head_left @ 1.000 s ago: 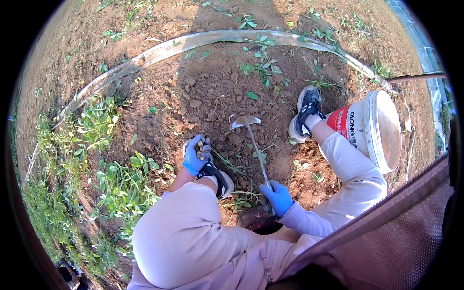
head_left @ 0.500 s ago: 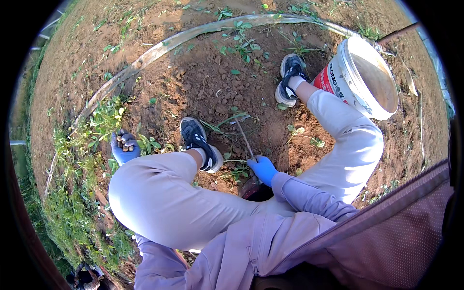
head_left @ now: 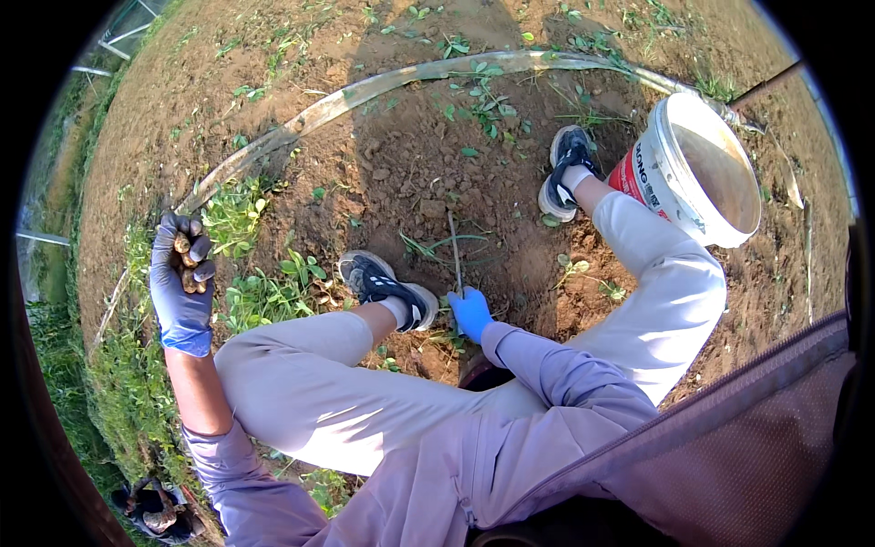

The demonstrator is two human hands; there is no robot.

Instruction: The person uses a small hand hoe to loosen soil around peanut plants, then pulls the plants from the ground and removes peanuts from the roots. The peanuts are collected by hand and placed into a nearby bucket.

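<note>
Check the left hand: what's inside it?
Several small brown lumps show in the left hand, held by curled fingers. Anything deeper, beneath the lumps or behind the fingers, is covered, so no full count.

Brown lumps (head_left: 182, 244) partly hidden by left hand (head_left: 182, 294); rod (head_left: 456, 246) partly covered by right hand (head_left: 471, 314); dark shape (head_left: 157, 510) indistinct.

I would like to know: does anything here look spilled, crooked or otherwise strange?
Nothing clearly stands out. The left hand holds several small brown lumps, none visibly falling. The white bucket seems to lean, and the pale strip across the soil curves, but the wide lens may cause both.
</note>
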